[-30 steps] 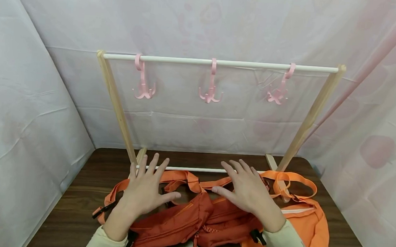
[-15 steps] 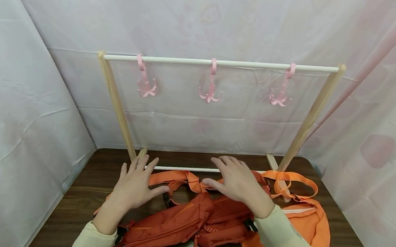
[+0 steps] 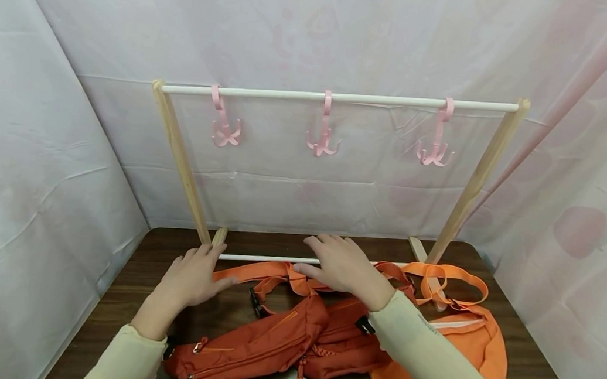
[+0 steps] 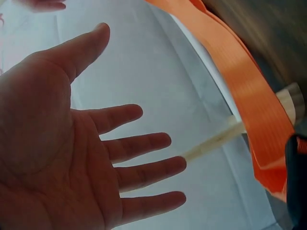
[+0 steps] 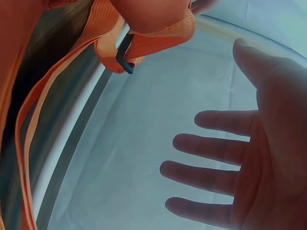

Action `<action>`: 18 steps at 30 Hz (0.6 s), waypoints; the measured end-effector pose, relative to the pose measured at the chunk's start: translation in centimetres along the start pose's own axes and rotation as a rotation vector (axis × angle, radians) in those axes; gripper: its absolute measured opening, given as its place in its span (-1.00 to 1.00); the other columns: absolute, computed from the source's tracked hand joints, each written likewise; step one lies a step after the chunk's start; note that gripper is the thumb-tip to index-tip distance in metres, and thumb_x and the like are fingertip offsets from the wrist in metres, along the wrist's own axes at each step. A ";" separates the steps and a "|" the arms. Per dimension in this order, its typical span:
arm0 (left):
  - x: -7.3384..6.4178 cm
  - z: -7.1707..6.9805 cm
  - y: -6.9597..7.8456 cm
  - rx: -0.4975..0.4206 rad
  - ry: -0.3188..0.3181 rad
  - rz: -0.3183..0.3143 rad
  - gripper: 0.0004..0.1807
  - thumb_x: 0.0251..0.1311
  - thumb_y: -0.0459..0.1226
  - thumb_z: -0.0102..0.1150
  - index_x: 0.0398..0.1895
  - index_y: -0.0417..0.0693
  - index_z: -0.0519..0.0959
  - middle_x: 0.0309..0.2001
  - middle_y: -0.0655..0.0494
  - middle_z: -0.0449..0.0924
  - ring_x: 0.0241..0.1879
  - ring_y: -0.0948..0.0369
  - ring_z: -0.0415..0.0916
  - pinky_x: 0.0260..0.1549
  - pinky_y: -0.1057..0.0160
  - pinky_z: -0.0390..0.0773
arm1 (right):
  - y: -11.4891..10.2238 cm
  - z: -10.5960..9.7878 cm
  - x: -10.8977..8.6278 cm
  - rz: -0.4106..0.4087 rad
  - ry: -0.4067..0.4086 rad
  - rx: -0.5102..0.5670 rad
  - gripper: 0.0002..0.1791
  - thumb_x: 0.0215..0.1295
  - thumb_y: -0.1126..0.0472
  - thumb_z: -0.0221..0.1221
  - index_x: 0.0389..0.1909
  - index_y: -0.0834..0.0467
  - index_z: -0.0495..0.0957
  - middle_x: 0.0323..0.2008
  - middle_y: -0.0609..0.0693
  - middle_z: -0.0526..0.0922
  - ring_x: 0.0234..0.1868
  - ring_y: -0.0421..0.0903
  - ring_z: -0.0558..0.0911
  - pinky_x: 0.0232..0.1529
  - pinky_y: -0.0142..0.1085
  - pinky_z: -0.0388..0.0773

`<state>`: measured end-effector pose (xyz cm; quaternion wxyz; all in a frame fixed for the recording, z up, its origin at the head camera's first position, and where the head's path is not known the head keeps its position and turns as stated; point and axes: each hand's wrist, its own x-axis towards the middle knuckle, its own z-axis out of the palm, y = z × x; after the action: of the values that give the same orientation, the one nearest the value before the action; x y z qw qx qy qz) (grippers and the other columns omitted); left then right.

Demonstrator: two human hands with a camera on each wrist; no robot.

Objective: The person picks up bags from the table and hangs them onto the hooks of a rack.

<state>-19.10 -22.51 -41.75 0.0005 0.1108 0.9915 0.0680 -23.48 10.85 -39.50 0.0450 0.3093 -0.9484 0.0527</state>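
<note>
My left hand (image 3: pixel 189 279) hovers palm down over the left part of the table, its fingers spread and holding nothing, as the left wrist view also shows. An orange strap (image 4: pixel 235 72) runs close by it. My right hand (image 3: pixel 341 267) is likewise spread above the straps in the middle, nothing in its fingers. Below the hands lie two rust-red waist bags, the left one (image 3: pixel 250 350) with zips and the right one (image 3: pixel 347 348) partly under it. A brighter orange bag (image 3: pixel 482 354) lies at the right, partly hidden by my sleeve. A black buckle (image 3: pixel 257 304) sits on a strap.
Behind the bags stands a rack with a white top rail (image 3: pixel 384 100) and wooden posts (image 3: pixel 181 163). Three pink claw hooks, left (image 3: pixel 225 128), middle (image 3: pixel 324 135) and right (image 3: pixel 436 143), hang from it. Pale curtains (image 3: pixel 37 135) surround the dark wooden table (image 3: pixel 115 311).
Both hands have moved left, uncovering more of the left waist bag. The left and right hooks have swung and turned slightly; the bags look unmoved.
</note>
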 end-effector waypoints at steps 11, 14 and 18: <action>1.5 0.0 -2.3 -0.081 -0.141 -0.021 -0.07 0.37 0.25 0.29 0.54 -0.22 0.37 0.40 -0.40 0.38 0.14 -0.30 0.57 -0.06 -0.27 0.63 | -0.4 1.2 3.3 -0.048 -0.089 0.049 -0.26 0.52 -0.38 0.11 0.46 0.05 0.52 0.32 0.02 0.61 0.22 0.03 0.66 0.22 0.00 0.58; 2.0 0.2 -2.6 -0.090 -0.180 -0.029 -0.11 0.41 0.17 0.31 0.54 -0.26 0.36 0.41 -0.42 0.36 0.13 -0.26 0.60 -0.02 -0.26 0.63 | -0.6 1.3 4.0 -0.054 -0.123 0.076 -0.32 0.53 -0.31 0.17 0.44 0.04 0.53 0.32 0.00 0.62 0.22 0.02 0.66 0.21 -0.01 0.60; 2.6 0.7 -2.7 -0.094 -0.220 -0.023 -0.23 0.44 0.03 0.35 0.49 -0.31 0.41 0.42 -0.41 0.37 0.25 -0.29 0.52 0.09 -0.29 0.57 | -0.9 1.7 5.2 -0.072 -0.155 0.081 -0.38 0.54 -0.26 0.20 0.39 0.05 0.57 0.29 -0.01 0.63 0.21 0.00 0.66 0.20 -0.03 0.60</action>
<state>-22.24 -24.48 -42.77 0.1153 0.1061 0.9824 0.1019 -27.21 6.86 -40.46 -0.0392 0.3478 -0.9345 0.0650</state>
